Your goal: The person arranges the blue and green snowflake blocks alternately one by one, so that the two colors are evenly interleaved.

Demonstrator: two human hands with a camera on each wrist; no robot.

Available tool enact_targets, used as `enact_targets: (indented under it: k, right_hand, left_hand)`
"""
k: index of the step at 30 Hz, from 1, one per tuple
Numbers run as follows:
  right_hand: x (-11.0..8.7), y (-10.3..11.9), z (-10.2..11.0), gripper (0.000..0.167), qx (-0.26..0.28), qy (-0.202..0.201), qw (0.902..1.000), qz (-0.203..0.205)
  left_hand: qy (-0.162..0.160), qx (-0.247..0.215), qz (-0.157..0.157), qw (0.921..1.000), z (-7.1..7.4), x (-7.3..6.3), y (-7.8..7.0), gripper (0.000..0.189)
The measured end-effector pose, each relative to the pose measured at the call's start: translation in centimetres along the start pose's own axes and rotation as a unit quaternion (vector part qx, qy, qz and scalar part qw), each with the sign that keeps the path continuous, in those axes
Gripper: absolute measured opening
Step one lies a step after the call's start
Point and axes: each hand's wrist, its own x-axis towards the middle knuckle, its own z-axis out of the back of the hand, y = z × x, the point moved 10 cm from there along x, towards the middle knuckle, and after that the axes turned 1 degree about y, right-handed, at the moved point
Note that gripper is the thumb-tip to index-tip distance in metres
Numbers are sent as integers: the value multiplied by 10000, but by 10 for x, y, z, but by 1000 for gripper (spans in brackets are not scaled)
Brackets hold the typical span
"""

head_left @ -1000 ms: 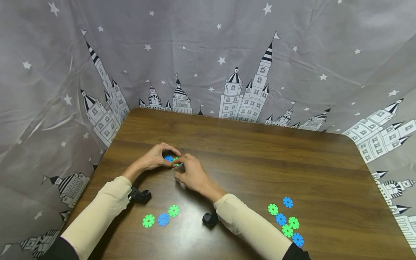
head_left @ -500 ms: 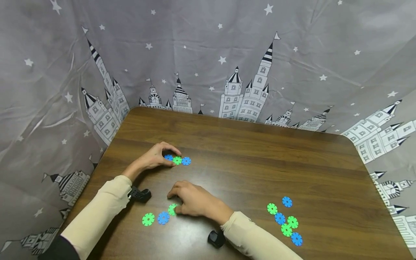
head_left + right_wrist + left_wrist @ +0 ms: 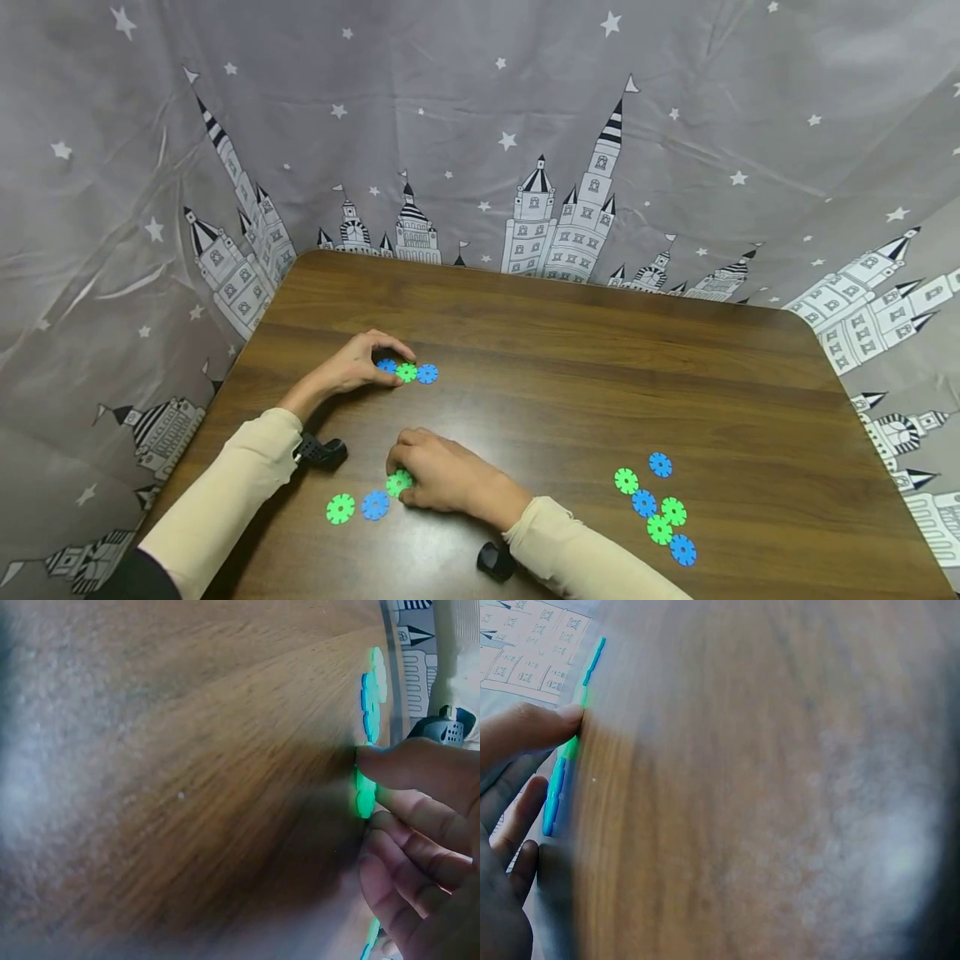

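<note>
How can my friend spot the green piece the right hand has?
Find the brown table, then its near left part. There, a person's right hand is at the right end of a three-disc row. The green disc is between that hand's thumb and finger; the row's other green disc is untouched.

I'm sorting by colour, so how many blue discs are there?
6 blue discs: two by the left hand, one near the right hand, three in the rightmost group. Hands may hide more.
</note>
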Motion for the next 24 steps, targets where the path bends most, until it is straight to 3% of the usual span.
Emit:
enact_targets:
  k: [5, 12, 24]
  right_hand:
    - [0, 5, 1, 29, -198, -77, 9997, 155]
    - [-4, 10, 1, 30, -284, -282, 9985, 382]
    - [-9, 15, -1, 32, -374, -208, 9975, 555]
  left_hand:
    - [40, 35, 11, 10000, 1, -2, -12, 34]
    - [27, 1, 13, 10000, 1, -2, -11, 34]
    - [7, 20, 29, 10000, 2, -2, -9, 34]
